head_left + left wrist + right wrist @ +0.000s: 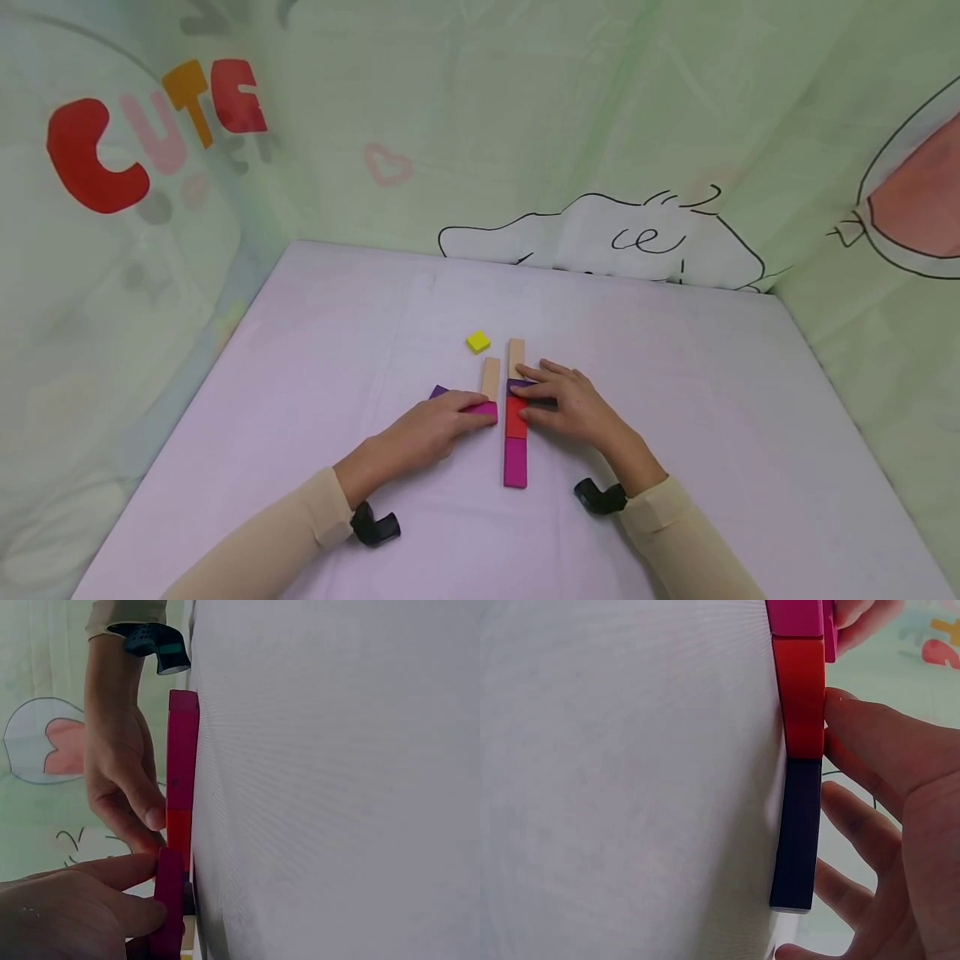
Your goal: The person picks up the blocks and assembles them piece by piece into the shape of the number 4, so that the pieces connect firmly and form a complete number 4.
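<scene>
We are finding the left hand (pixel 423 429) pinching a magenta block (pixel 483 410), just left of a row of blocks; whether that block is touching the pale tabletop (pixel 660 350), we cannot tell. We are noting the right hand (pixel 573 404) spreading its relaxed fingers, the thumb touching the red block (pixel 516 418), other fingers lying by the dark purple block (pixel 799 832). A second magenta block (pixel 515 462) is abutting the red one's near end, and a wooden block (pixel 517 354) is lying at the row's far end. Beyond the left hand, another wooden block (pixel 491 377) is lying, with a yellow block (pixel 477 342) sitting farther out
</scene>
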### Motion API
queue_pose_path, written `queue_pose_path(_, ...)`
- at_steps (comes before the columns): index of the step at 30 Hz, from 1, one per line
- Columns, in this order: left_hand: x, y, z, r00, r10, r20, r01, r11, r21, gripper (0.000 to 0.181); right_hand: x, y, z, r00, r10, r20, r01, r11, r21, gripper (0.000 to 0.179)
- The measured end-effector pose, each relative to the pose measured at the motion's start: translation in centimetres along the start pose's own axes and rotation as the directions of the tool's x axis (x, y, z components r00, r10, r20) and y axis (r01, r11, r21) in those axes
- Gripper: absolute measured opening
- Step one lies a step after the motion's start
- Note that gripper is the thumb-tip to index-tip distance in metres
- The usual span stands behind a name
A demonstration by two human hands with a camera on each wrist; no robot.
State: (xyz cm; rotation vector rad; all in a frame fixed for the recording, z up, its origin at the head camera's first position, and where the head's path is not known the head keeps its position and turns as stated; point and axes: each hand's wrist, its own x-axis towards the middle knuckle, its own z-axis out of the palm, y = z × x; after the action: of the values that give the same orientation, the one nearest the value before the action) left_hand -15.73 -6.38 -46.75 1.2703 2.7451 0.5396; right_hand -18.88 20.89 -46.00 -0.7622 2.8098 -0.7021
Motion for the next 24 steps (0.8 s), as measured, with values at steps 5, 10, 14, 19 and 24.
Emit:
queue_pose_path(5, 0.4, -0.2, -0.3, 1.0, -0.004, 0.0, 0.004, 1.0, -0.009, 0.043, 0.0, 0.1, 0.1, 1.0, -0.003, -0.001, 0.003, 1.0, -0.004, 0.041)
queue_pose_path(10, 0.7, -0.3, -0.4, 1.0, 0.003, 0.004, -0.003, 1.0, -0.001, 0.044, 0.0, 0.1, 0.0, 1.0, -0.009, -0.001, 0.009, 1.0, -0.008, 0.041)
queue_pose_path(14, 1.0, -0.6, -0.3, 1.0, 0.011, -0.016, -0.011, 1.0, -0.003, 0.043, 0.0, 0.0, -0.1, 1.0, -0.011, -0.005, 0.011, 1.0, -0.002, 0.042)
queue_pose_path(19, 1.6, -0.9, -0.2, 1.0, -0.002, -0.012, 0.001, 1.0, -0.023, 0.043, 0.0, 0.0, -0.1, 1.0, -0.005, -0.007, 0.005, 1.0, 0.0, 0.043)
queue_pose_path(24, 2.1, -1.3, -0.3, 0.999, 0.007, -0.035, -0.008, 1.0, -0.024, 0.041, -0.1, 0.0, -0.1, 1.0, -0.003, -0.002, 0.003, 1.0, -0.006, 0.043)
